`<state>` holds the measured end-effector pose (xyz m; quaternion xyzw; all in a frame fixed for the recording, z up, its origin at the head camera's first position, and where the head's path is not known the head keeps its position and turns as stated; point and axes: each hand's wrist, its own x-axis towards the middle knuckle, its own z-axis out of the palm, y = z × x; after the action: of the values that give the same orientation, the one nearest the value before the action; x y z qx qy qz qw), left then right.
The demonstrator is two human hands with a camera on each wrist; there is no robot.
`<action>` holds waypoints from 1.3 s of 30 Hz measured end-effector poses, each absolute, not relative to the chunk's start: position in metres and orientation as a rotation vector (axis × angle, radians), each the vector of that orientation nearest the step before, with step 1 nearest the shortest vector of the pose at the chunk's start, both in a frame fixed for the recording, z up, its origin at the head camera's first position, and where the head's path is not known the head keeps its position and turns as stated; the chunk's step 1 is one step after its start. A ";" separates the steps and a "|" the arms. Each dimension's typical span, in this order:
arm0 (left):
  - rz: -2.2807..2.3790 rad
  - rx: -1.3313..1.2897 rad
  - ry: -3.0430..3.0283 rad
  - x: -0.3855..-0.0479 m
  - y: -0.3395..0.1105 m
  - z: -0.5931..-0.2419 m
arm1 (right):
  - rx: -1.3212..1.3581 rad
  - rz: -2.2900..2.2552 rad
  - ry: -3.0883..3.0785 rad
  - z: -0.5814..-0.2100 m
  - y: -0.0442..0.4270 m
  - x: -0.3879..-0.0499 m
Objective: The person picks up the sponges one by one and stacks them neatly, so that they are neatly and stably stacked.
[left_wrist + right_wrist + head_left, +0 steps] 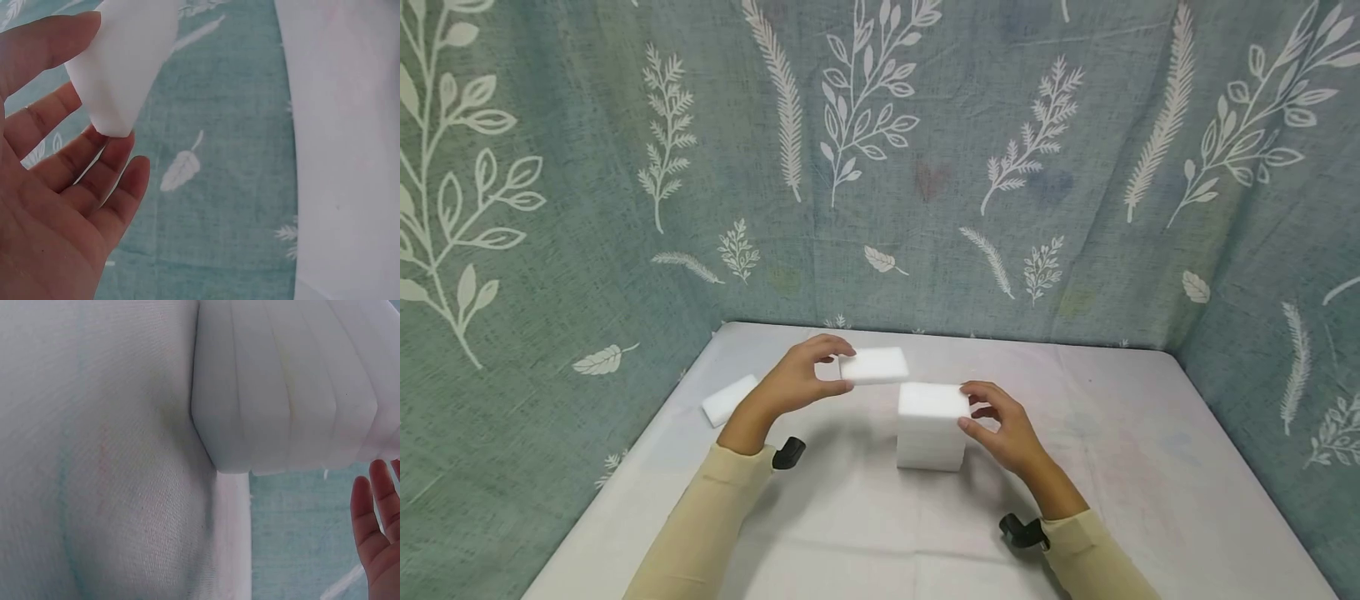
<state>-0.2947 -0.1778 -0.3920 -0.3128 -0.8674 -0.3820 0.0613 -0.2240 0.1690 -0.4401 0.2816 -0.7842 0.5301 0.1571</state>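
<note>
A white rectangular sponge (pixel 874 366) is pinched between the thumb and fingers of my left hand (pixel 801 375), held up above the table to the left of the stack. The left wrist view shows the same sponge (pixel 128 69) from its end, with the thumb on one side and fingertips on the other. A neat upright stack of white sponges (pixel 931 437) stands on the table. My right hand (pixel 1006 429) holds the stack's top right end, thumb at the front and fingers at the back. Layers of the stack (pixel 262 394) fill the upper right wrist view.
Another white sponge (pixel 730 402) lies on the table at the left, partly behind the left wrist. A white cloth covers the table (pixel 1112 467). Green leaf-patterned fabric (pixel 925 167) hangs behind and at both sides. Black wrist devices (pixel 1022 531) sit by the sleeves.
</note>
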 end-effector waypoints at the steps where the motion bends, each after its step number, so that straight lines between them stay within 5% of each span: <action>1: -1.149 -0.942 -2.626 -0.296 -0.178 -0.391 | 0.802 1.517 -2.242 -0.441 0.169 -0.224; 39: -1.164 -1.179 -2.536 -0.284 -0.120 -0.394 | 0.763 1.523 -2.212 -0.433 0.168 -0.224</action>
<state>-0.2843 -0.1198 -0.3942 -0.3885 -0.8358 -0.3838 0.0563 -0.2241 0.1684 -0.4326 0.2691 -0.7803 0.5370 0.1739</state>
